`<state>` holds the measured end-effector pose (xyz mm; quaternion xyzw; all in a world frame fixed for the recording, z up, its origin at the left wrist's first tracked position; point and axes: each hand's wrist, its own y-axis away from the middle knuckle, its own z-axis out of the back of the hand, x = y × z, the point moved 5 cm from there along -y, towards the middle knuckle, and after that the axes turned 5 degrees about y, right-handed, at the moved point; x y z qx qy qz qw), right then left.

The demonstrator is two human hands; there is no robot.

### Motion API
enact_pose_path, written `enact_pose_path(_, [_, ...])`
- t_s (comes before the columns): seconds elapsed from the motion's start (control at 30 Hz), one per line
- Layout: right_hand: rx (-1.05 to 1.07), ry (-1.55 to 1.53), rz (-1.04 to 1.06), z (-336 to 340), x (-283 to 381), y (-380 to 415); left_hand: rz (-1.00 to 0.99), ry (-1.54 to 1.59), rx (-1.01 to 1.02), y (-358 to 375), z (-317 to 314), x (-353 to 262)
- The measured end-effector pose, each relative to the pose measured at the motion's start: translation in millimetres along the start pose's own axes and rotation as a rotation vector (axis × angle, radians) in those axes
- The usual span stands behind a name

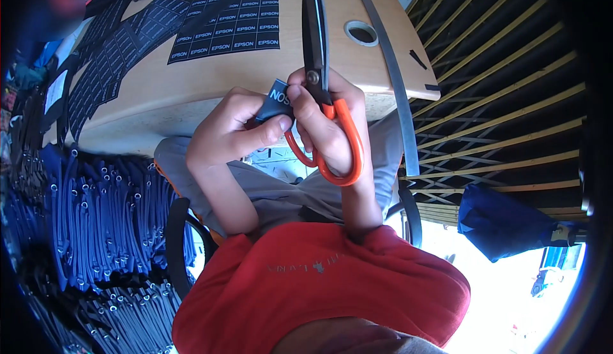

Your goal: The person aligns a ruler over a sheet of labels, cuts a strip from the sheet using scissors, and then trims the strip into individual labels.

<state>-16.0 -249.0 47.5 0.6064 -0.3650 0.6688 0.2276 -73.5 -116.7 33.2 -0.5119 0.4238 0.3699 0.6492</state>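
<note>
Scissors with orange handles point(350, 138) rest in my right hand point(327, 124), their long dark blades pointing up and away from me. Between my two hands is a small dark label piece point(276, 103) with white letters, partly covered by fingers. My left hand point(246, 124) pinches its lower edge between thumb and fingers, while my right thumb and fingertips press on its right side. Both hands are above my lap, at the near edge of the wooden table point(211, 81).
A sheet of printed black labels point(233, 25) lies on the table, with more label strips point(121, 54) to its left. A long metal ruler point(389, 67) crosses the right side, beside a round hole point(361, 33). Blue straps point(108, 213) hang at the lower left.
</note>
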Motion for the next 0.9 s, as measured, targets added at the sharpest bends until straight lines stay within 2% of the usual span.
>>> enact_pose_path(0.03, [-0.006,-0.041,-0.005,1,-1,0,0.006,-0.002,0.004,0,-2,0])
enact_pose_path(0.17, [-0.035,-0.074,-0.022,5,-3,-1,0.082,-0.049,-0.356,5,8,-5])
enact_pose_path(0.2, [-0.03,-0.077,-0.025,5,-3,0,0.086,-0.05,-0.361,5,8,-7])
enact_pose_path(0.33, [-0.033,-0.071,-0.01,5,0,2,-0.034,-0.027,-0.501,4,11,-12])
enact_pose_path(0.4, [0.005,0.004,0.007,5,1,2,-0.169,0.032,-0.542,3,11,-17])
enact_pose_path(0.5, [0.03,-0.012,-0.003,2,0,2,-0.174,0.073,-0.614,3,12,-16])
enact_pose_path(0.53, [0.032,-0.012,-0.001,1,1,4,-0.175,0.071,-0.615,1,10,-16])
enact_pose_path(0.6, [-0.033,-0.281,-0.014,0,1,6,-0.214,0.125,-0.629,-2,8,-18])
enact_pose_path(0.8, [-0.166,-0.35,0.07,9,0,5,-0.143,-0.045,-0.417,-14,-6,-12])
enact_pose_path(0.87, [-0.164,-0.449,0.057,9,-4,4,-0.131,-0.033,-0.405,-18,-7,-6])
enact_pose_path(0.9, [-0.163,-0.449,0.058,9,-4,4,-0.187,-0.049,-0.419,-19,-8,-6])
